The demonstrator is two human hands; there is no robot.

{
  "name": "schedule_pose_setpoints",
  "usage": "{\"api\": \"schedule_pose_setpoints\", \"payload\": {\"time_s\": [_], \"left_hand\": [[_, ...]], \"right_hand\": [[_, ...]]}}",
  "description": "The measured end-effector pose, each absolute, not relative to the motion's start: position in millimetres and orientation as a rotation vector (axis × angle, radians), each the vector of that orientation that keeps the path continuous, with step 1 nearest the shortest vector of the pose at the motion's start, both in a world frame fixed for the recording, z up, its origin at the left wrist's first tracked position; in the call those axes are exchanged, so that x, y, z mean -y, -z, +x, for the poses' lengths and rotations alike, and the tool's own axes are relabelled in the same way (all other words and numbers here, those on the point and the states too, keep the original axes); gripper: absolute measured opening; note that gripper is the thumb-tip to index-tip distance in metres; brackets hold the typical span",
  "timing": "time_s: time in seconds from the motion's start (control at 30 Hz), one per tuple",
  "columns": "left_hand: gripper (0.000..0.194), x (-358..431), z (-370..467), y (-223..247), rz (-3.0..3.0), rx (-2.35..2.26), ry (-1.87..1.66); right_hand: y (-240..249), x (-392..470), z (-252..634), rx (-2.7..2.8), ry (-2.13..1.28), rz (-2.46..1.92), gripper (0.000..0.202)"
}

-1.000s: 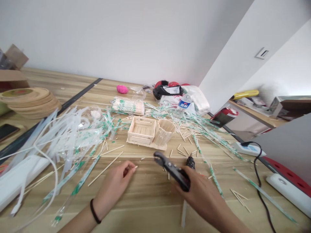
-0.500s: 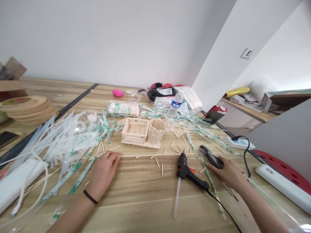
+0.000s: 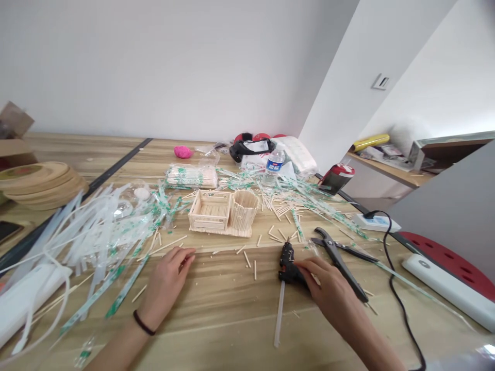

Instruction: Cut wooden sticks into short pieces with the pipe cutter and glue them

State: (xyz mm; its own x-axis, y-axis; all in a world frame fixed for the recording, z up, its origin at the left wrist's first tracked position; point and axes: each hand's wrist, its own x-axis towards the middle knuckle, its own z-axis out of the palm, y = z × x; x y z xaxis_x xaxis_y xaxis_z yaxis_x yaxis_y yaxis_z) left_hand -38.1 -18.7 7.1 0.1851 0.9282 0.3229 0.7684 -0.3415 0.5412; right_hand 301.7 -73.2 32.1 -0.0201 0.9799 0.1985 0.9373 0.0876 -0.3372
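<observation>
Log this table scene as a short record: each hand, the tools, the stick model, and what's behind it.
Left hand: beside thin sticks; grip unclear
Right hand: fingers at the glue gun handle; grip unclear
Glue stick: protruding from the gun
Pliers: on table, handles spread
Stick model: open box beside cup-shaped holder
Behind: plastic bottle, pink object

Right hand at glue gun
</observation>
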Motion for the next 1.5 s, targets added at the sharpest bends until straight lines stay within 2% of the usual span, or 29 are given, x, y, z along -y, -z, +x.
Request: {"api": "schedule_pose_setpoints", "payload": {"time_s": [0.37,0.57,0.7,0.8,0.87,1.13,1.3,1.5], "left_hand": [[0.020,5.2,11.6,-10.4,2.210,-1.535,-0.696],[0.023,-3.7,23.5,-10.4,2.114,-1.557,-0.702],[0.018,-6.8,20.7,-14.7,1.949,-1.532,-0.779],[0.010,-7.8,14.3,-19.3,1.752,-1.480,-0.858],[0.013,-6.0,8.1,-22.9,1.588,-1.414,-0.893],[0.038,15.9,-13.2,-30.2,1.022,-1.147,-0.959],[0.035,23.6,-15.9,-27.6,0.849,-1.094,-0.983],[0.026,26.7,-15.3,-30.3,0.704,-1.024,-1.022]], "right_hand": [[-7.2,94.0,301.2,2.067,-0.044,-2.126,0.055],[2.8,88.3,310.7,2.032,-0.053,-2.217,0.052],[2.2,81.9,314.8,2.046,-0.058,-2.180,0.055],[0.6,79.0,315.7,2.016,-0.007,-2.103,0.044],[1.2,78.4,315.8,1.906,-0.035,-2.041,0.037],[-14.6,87.9,276.1,1.433,-0.570,-1.657,0.031],[-39.0,91.4,224.7,1.171,-1.283,-1.392,0.039],[-22.4,79.7,190.8,1.135,-1.543,-1.265,0.052]]}}
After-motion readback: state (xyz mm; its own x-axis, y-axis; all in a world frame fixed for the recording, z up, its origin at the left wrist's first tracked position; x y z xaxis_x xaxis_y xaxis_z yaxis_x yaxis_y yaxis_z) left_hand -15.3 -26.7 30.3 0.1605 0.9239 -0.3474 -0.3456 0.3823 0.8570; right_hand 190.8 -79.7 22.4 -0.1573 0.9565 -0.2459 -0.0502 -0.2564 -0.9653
